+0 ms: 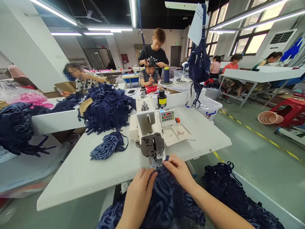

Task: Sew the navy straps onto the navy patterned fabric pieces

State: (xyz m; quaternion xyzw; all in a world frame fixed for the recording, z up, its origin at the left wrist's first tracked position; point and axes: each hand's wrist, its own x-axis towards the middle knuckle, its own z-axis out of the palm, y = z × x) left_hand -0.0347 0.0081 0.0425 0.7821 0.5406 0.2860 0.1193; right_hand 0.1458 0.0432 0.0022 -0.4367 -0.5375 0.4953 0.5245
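navy garment (164,192) (in both hands (141,183) (179,171))

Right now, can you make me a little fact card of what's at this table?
Left hand: holding dark blue patterned cloth
Right hand: pinching dark blue cloth, close to the sewing machine
Table: white
Left of machine: one patterned piece lying flat, a big dark blue heap behind it
Right of machine: white tray, two compartments, tiny bits in both
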